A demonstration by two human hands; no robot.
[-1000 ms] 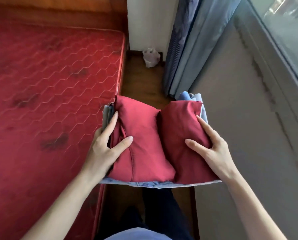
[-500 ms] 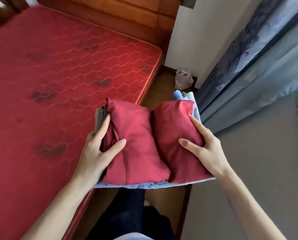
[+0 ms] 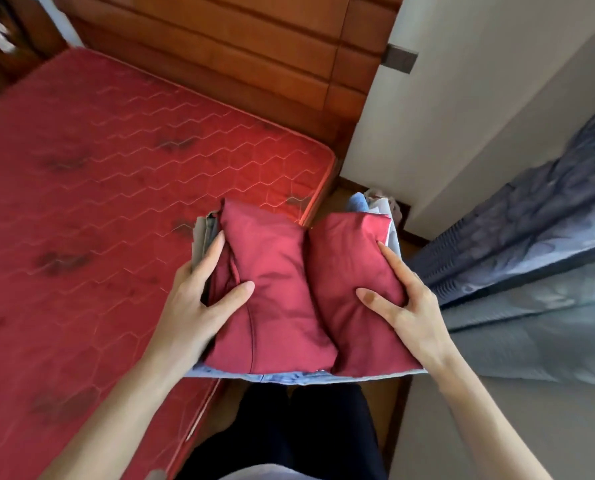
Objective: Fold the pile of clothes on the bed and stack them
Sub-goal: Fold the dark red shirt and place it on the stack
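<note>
Both hands carry a stack of folded clothes beside the bed.

The left hand (image 3: 199,299) and right hand (image 3: 406,306) clasp the stack's sides, thumbs pressing the folded red garment (image 3: 289,289) on top; denim (image 3: 289,377) and pale layers lie beneath. Beyond lie the red mattress (image 3: 116,185), wooden headboard (image 3: 237,53) and grey curtain (image 3: 531,254).

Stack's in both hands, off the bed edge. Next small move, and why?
Probably carry the stack of folded clothes leftward and set it down on the red mattress. The left hand and right hand grip its two sides, thumbs on the red top garment, and it hangs over the floor gap beside the bed, resting on nothing visible.
</note>
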